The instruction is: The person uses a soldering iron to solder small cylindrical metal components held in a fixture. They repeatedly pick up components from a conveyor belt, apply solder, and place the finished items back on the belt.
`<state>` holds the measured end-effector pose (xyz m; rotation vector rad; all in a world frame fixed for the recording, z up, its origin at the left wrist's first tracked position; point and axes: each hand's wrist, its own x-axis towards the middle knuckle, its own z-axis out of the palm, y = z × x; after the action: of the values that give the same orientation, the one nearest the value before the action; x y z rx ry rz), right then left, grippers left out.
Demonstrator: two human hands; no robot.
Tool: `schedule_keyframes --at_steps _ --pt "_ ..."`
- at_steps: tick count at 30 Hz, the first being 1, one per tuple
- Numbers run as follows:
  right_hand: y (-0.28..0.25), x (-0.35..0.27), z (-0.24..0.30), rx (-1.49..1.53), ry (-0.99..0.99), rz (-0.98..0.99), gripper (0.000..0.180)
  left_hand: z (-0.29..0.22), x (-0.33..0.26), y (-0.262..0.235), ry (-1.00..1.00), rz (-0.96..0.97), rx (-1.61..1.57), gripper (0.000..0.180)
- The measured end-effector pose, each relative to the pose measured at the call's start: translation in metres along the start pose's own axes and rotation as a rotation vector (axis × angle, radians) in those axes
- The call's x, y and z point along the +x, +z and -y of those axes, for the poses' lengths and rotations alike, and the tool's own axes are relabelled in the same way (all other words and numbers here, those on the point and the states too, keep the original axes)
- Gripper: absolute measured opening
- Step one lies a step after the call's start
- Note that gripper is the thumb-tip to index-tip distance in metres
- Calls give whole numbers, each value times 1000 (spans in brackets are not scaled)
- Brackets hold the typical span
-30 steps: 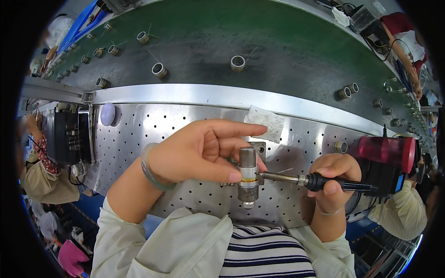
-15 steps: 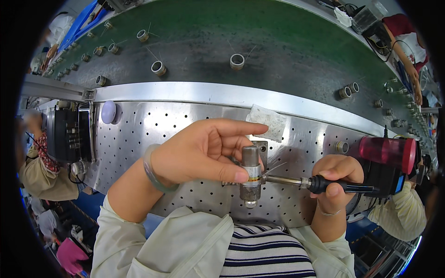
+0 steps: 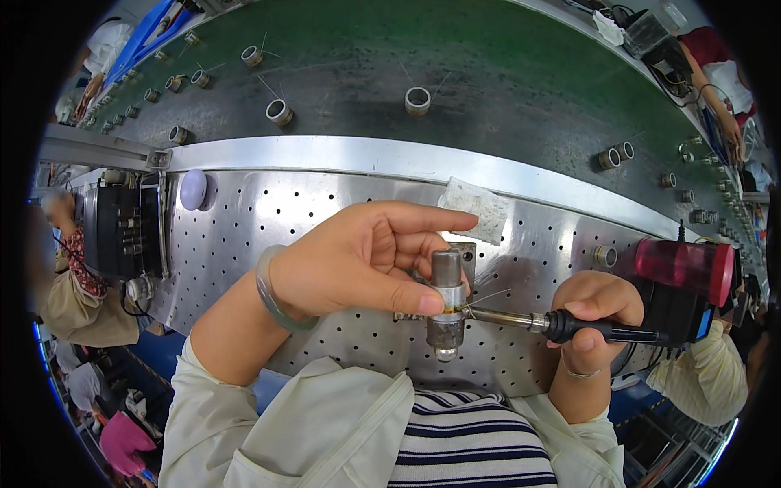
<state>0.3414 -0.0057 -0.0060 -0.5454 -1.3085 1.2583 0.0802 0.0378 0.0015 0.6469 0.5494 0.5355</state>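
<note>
My left hand [image 3: 366, 264] pinches a silvery metal ring [image 3: 448, 302] between thumb and fingers, its index finger stretched out to the right. The ring sits around a dark upright metal post [image 3: 447, 267] with a rounded shiny lower end. A thin wire [image 3: 491, 296] sticks out from the ring's right side. In my right hand [image 3: 598, 313], fingers closed, is the black handle of a soldering iron [image 3: 561, 325]. Its metal tip points left and meets the ring where the wire comes out, by my left thumb. A metal block behind the post is partly hidden by my left fingers.
Beyond the perforated metal worktop [image 3: 244, 236] runs a green conveyor belt [image 3: 342, 49] carrying several metal rings with wires. A crumpled pale sheet [image 3: 473, 211], a purple rounded object [image 3: 194, 190], a loose ring [image 3: 604, 256] and a red translucent cylinder [image 3: 683, 268] lie around. Other people sit at both sides.
The view has shifted slightly. Both hands, the ring and the soldering iron keep nearly the same places relative to each other, with the tip still at the ring.
</note>
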Motion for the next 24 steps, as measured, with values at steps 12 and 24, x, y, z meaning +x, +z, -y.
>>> schedule_keyframes --at_steps 12,24 --pt "1 -1 2 -36 -27 30 23 1 -1 3 14 -13 19 75" --pt "-1 1 0 -42 -33 40 26 1 0 2 7 -30 10 75"
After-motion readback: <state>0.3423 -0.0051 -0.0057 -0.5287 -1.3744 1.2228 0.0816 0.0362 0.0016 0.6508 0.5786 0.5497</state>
